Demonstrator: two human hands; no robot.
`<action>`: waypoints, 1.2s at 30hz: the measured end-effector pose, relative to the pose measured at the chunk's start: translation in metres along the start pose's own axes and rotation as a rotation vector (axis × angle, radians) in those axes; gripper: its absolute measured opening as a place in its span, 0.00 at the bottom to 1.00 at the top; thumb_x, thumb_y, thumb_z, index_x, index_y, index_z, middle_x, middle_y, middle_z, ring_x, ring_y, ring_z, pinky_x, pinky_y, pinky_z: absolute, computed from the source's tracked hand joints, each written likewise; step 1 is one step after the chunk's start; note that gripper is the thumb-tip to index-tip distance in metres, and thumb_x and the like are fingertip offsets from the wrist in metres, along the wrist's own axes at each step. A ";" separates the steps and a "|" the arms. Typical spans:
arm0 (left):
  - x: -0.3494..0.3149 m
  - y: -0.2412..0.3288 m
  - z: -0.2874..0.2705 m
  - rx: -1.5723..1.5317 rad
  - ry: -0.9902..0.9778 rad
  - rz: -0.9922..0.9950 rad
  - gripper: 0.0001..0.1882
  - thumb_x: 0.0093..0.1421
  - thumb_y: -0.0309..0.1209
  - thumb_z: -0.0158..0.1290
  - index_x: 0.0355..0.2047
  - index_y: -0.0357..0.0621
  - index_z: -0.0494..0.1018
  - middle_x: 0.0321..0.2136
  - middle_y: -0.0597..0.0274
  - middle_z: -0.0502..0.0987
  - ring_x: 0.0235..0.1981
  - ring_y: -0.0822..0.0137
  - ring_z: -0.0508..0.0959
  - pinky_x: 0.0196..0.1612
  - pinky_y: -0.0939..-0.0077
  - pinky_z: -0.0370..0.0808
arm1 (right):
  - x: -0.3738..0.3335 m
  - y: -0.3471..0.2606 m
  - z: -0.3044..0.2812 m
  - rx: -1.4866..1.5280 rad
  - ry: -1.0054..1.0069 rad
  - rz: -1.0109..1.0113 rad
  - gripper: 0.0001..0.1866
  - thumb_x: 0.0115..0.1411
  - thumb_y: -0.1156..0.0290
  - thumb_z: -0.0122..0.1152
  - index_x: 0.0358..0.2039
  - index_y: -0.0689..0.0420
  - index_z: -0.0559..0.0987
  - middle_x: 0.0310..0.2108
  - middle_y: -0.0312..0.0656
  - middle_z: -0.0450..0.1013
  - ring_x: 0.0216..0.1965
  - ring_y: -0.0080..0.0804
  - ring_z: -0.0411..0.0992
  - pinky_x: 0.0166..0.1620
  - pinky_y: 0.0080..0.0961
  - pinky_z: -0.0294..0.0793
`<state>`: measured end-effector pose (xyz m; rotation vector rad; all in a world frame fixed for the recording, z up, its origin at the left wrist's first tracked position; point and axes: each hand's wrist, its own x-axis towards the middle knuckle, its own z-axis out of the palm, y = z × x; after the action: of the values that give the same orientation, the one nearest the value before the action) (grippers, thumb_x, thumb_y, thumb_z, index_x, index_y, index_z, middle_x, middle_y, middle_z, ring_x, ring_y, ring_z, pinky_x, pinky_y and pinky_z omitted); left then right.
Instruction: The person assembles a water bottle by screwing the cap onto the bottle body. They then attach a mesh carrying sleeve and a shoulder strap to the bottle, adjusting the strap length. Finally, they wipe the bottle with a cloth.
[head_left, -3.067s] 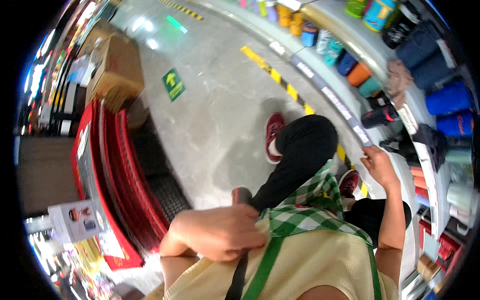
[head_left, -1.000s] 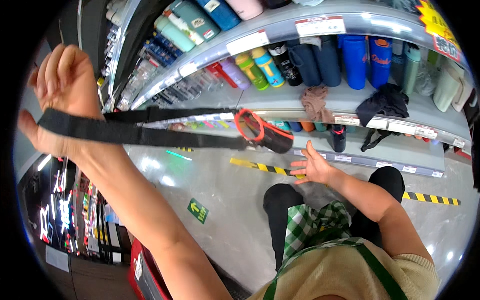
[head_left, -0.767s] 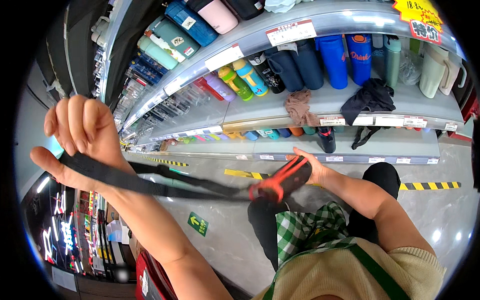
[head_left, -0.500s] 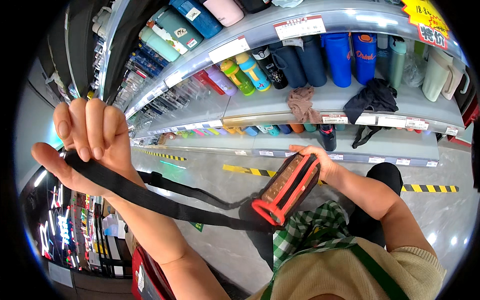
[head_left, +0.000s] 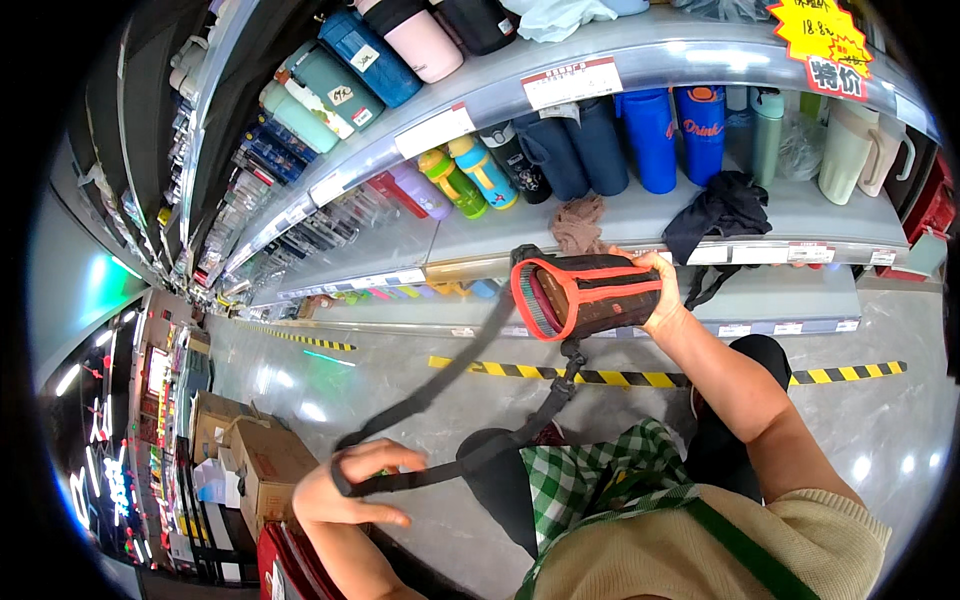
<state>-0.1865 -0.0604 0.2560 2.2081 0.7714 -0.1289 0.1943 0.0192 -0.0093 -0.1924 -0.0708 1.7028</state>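
My right hand [head_left: 660, 290] grips one end of a bottle sleeve [head_left: 610, 305], brown and black with orange-red trim, held sideways in front of the shelves. Its round mesh-lined mouth faces left, and something dark reddish-brown shows inside; I cannot make out what. A long black strap [head_left: 440, 375] runs from the sleeve in a loop down to my left hand [head_left: 365, 480]. There the strap passes round the hand, whose fingers are stretched out and apart, not closed on it.
Shelves ahead carry bottles and tumblers, among them a blue tumbler [head_left: 648, 140]. A brown cloth [head_left: 578, 225] and a black cloth [head_left: 715, 215] lie at a shelf's front edge. Cardboard boxes [head_left: 265, 465] stand at lower left, behind a red bin-like object [head_left: 285, 565]. Yellow-black tape [head_left: 600, 377] crosses the floor.
My left hand has dropped down and rightward from upper left, its fingers uncurling from the strap. My right hand has raised the sleeve and turned its mouth to the left. The strap now hangs looser.
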 end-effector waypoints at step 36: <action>0.248 -0.116 0.146 -1.148 0.661 -0.144 0.13 0.60 0.25 0.51 0.45 0.34 0.70 0.39 0.59 0.77 0.41 0.70 0.75 0.43 0.77 0.73 | -0.039 -0.028 -0.012 -0.531 0.242 -0.217 0.21 0.49 0.70 0.51 0.45 0.61 0.69 0.35 0.47 0.72 0.34 0.37 0.72 0.41 0.32 0.74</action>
<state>-0.0296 0.0165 0.0000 1.0607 0.9968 0.8154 0.2290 -0.0157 -0.0136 -0.7566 -0.3522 1.4043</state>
